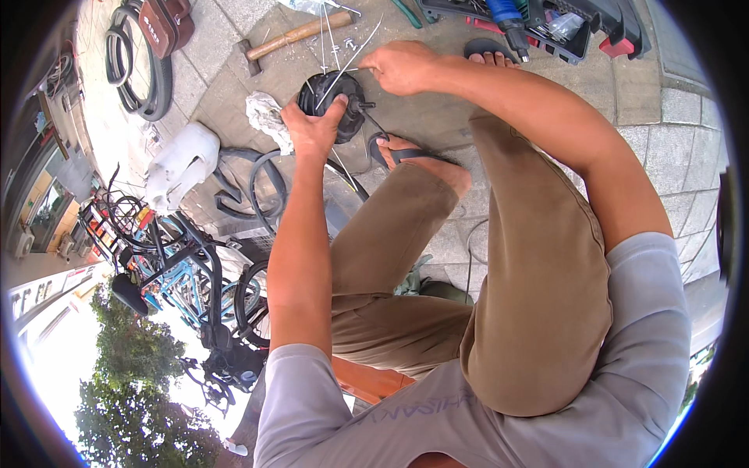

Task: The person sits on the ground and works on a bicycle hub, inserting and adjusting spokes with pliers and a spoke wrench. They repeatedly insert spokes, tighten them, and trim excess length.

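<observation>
A black wheel hub with an axle stub and a short cable rests on the ground in front of my feet. Thin metal spokes stick out from it in several directions. My left hand is closed round the hub's near left side, thumb on top. At the hub's far right, my right hand has its fingers closed in a pinch at the end of a spoke. A hammer with a wooden handle lies just beyond the hub. Small loose metal parts lie beside the spokes.
A crumpled white bag lies left of the hub, near black inner tubes. An open toolbox with a blue power tool stands at the far right. Bicycles stand at the left. Tyres and a brown case lie far left.
</observation>
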Motion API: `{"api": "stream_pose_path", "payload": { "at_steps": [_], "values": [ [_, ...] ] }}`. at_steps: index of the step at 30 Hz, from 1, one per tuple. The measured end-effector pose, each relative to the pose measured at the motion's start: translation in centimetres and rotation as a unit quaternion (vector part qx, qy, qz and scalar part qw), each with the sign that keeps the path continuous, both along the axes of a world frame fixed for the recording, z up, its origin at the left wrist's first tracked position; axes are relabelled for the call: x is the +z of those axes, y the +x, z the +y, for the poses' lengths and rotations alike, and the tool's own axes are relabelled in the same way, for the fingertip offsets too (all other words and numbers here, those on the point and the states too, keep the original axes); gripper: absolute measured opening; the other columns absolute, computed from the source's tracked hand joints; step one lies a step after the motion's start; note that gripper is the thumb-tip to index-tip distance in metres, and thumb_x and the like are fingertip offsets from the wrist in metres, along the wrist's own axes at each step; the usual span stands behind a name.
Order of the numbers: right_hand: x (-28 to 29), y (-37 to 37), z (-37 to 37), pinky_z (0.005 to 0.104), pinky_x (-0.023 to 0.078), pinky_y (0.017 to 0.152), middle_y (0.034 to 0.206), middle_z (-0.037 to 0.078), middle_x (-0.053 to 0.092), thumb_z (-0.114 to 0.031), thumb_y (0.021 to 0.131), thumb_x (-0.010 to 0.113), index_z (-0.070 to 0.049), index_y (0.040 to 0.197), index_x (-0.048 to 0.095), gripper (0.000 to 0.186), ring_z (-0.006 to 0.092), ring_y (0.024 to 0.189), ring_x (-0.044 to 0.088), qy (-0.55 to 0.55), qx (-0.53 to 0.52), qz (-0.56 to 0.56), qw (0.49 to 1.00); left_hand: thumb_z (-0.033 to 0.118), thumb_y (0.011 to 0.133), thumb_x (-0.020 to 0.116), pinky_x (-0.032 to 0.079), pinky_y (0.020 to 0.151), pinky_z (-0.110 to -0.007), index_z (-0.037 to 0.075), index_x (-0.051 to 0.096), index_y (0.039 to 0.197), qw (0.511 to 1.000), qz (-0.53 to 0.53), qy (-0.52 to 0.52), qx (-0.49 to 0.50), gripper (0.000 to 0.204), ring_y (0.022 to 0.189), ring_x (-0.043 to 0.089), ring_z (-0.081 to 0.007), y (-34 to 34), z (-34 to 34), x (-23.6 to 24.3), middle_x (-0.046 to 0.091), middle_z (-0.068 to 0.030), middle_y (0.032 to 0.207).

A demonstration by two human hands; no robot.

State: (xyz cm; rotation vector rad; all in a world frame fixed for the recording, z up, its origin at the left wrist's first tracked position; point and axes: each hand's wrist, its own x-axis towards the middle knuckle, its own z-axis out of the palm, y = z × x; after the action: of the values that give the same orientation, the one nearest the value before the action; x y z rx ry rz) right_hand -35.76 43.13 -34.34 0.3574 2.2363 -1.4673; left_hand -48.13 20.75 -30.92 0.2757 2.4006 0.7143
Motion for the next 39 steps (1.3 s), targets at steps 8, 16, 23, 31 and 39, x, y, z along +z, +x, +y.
{"api": "stream_pose_path", "payload": {
  "at_steps": [8, 16, 23, 31, 39],
  "values": [
    [-1.7, 2.6, 0.7, 0.0501, 0.054, 0.101, 0.119, 0.022, 0.075, -0.019, 0.102, 0.054, -0.017, 0.139, 0.072, 0.040, 0.0421, 0.113, 0.070, 0.018, -0.042, 0.073, 0.996, 0.029, 0.076, 0.095, 0.059, 0.090, -0.035, -0.017, 0.055, 0.132, 0.999, -0.039, 0.016, 0.018, 0.083, 0.099, 0.071, -0.0228, -1.6, -0.8, -0.1, 0.071, -0.0209, 0.117],
    [0.5, 3.1, 0.3, 0.0508, 0.055, 0.100, 0.119, 0.021, 0.075, -0.016, 0.099, 0.053, -0.016, 0.138, 0.072, 0.043, 0.0417, 0.113, 0.070, 0.033, -0.055, 0.002, 0.998, 0.031, 0.077, 0.096, 0.058, 0.093, -0.034, -0.016, 0.051, 0.137, 0.998, -0.036, -0.031, 0.040, 0.088, 0.103, 0.070, -0.0229, -2.0, -0.6, 0.2, 0.071, -0.0206, 0.117],
    [0.8, 3.6, 0.4, 0.0502, 0.055, 0.100, 0.118, 0.019, 0.076, -0.019, 0.099, 0.054, -0.015, 0.139, 0.071, 0.043, 0.0411, 0.113, 0.071, 0.021, -0.072, 0.012, 0.997, 0.028, 0.078, 0.096, 0.060, 0.089, -0.034, -0.015, 0.053, 0.134, 0.994, -0.091, 0.011, 0.055, 0.082, 0.099, 0.072, -0.0220, -2.5, -0.8, 0.2, 0.072, -0.0204, 0.117],
    [0.5, 3.8, -0.1, 0.0505, 0.056, 0.098, 0.117, 0.020, 0.076, -0.020, 0.100, 0.053, -0.016, 0.139, 0.071, 0.043, 0.0417, 0.110, 0.071, 0.019, -0.099, 0.015, 0.995, 0.026, 0.079, 0.095, 0.061, 0.087, -0.034, -0.015, 0.055, 0.133, 0.995, -0.084, 0.005, 0.049, 0.080, 0.095, 0.073, -0.0212, -2.5, -0.5, 0.4, 0.074, -0.0185, 0.112],
    [0.9, 2.8, -0.4, 0.0510, 0.056, 0.099, 0.116, 0.020, 0.076, -0.021, 0.101, 0.053, -0.018, 0.141, 0.070, 0.044, 0.0416, 0.110, 0.072, 0.028, -0.080, 0.006, 0.996, 0.027, 0.083, 0.092, 0.061, 0.083, -0.033, -0.009, 0.064, 0.123, 0.998, -0.046, -0.005, 0.038, 0.061, 0.090, 0.074, -0.0183, -2.2, -0.7, 0.1, 0.076, -0.0135, 0.108]
  ]
}}
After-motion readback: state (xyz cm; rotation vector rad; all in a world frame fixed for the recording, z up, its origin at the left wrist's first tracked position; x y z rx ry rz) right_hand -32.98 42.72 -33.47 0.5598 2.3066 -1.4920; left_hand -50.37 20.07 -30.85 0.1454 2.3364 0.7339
